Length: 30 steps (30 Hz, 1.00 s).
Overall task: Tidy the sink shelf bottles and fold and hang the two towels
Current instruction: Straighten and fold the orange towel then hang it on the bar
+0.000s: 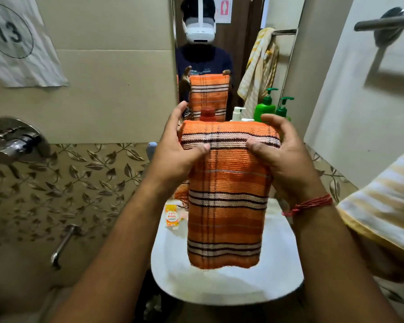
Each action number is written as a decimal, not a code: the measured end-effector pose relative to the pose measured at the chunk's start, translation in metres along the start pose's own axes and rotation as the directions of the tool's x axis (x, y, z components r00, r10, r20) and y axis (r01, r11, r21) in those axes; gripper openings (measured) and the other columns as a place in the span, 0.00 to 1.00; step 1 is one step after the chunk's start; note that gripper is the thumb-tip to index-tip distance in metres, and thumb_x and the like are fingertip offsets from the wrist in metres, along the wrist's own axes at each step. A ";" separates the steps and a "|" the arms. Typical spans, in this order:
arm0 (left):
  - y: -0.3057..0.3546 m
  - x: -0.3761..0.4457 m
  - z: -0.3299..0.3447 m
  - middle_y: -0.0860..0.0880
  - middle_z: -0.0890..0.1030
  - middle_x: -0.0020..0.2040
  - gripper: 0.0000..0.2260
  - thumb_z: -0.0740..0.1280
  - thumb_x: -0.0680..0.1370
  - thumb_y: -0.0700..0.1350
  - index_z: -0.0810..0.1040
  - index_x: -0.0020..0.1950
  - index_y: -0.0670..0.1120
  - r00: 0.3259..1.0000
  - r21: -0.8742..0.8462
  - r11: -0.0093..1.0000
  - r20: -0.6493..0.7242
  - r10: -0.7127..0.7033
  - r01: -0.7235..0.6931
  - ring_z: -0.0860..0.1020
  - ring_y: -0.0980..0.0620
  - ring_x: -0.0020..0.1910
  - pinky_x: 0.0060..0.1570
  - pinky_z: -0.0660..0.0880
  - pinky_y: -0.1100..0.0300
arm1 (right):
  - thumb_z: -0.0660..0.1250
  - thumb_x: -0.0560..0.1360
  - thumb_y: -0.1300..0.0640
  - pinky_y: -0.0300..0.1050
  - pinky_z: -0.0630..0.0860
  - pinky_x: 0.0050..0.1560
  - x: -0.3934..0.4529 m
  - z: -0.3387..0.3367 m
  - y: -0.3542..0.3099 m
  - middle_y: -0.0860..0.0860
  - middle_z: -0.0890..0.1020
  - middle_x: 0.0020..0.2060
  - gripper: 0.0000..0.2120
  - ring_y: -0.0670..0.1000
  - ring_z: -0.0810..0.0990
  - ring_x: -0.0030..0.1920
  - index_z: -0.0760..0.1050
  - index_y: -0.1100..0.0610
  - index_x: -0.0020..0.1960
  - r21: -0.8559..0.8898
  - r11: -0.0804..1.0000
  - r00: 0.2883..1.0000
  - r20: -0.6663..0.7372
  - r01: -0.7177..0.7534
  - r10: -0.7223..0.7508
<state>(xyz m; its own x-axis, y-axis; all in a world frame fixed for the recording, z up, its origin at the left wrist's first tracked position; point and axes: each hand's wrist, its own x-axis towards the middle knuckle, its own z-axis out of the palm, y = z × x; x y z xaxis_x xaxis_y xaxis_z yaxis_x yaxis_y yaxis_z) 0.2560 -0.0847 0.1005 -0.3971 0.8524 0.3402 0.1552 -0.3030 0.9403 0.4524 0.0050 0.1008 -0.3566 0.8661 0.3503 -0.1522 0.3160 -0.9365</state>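
Note:
An orange towel with dark and white stripes [226, 194] hangs folded over the white sink [226, 287]. My left hand [177, 150] pinches its top left edge, thumb in front. My right hand [282, 155] pinches the top right edge the same way. A yellow-and-white striped towel [383, 206] hangs at the right edge of view. On the shelf behind the orange towel stand a red-capped bottle [207, 114], a white pump bottle [238, 114] and a green pump bottle [266, 106], mostly hidden by the towel.
A mirror [219, 54] above the shelf reflects me and both towels. A metal towel bar [383, 23] juts from the right wall. A small orange-and-white packet [172, 216] lies on the sink's left rim. A wall tap [16, 141] and a spout [63, 243] sit on the left.

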 end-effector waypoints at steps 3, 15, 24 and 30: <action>-0.001 0.004 -0.005 0.48 0.67 0.68 0.36 0.74 0.73 0.41 0.65 0.73 0.67 0.998 0.125 0.992 -0.060 0.018 -0.010 0.73 0.45 0.67 0.57 0.80 0.43 | 0.75 0.73 0.61 0.49 0.82 0.56 0.004 -0.006 -0.006 0.48 0.79 0.58 0.27 0.49 0.81 0.57 0.70 0.50 0.68 -0.237 0.971 0.995 0.099 0.040 -0.016; 0.006 0.016 -0.009 0.50 0.65 0.66 0.23 0.73 0.76 0.40 0.73 0.68 0.53 0.983 0.389 0.910 -0.046 0.178 -0.146 0.74 0.50 0.64 0.60 0.80 0.49 | 0.75 0.73 0.58 0.48 0.83 0.46 0.015 0.005 -0.004 0.55 0.83 0.51 0.24 0.50 0.84 0.49 0.71 0.52 0.66 -0.249 0.965 0.983 -0.133 0.088 -0.124; 0.021 0.021 -0.014 0.51 0.65 0.63 0.23 0.70 0.76 0.33 0.74 0.69 0.49 0.931 0.567 0.750 0.088 0.355 -0.340 0.72 0.52 0.64 0.58 0.79 0.65 | 0.74 0.72 0.65 0.44 0.78 0.61 0.016 0.010 -0.007 0.50 0.78 0.62 0.37 0.49 0.79 0.60 0.64 0.51 0.76 -0.464 0.868 0.982 0.024 0.176 -0.186; 0.021 0.024 -0.014 0.49 0.61 0.63 0.27 0.68 0.72 0.27 0.74 0.69 0.45 0.822 0.709 0.506 0.186 0.538 -0.491 0.62 0.57 0.65 0.68 0.65 0.73 | 0.64 0.67 0.74 0.26 0.69 0.50 0.015 0.016 -0.003 0.51 0.77 0.52 0.30 0.49 0.76 0.51 0.75 0.56 0.66 -0.695 0.634 0.890 0.021 0.340 -0.455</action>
<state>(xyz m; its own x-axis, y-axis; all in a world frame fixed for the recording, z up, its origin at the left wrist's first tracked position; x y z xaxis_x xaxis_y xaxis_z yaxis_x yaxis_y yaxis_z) 0.2374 -0.0768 0.1281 -0.0752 0.6170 0.7833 0.9151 -0.2694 0.3001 0.4330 0.0112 0.1096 -0.2676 0.6196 0.7379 0.4224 0.7638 -0.4881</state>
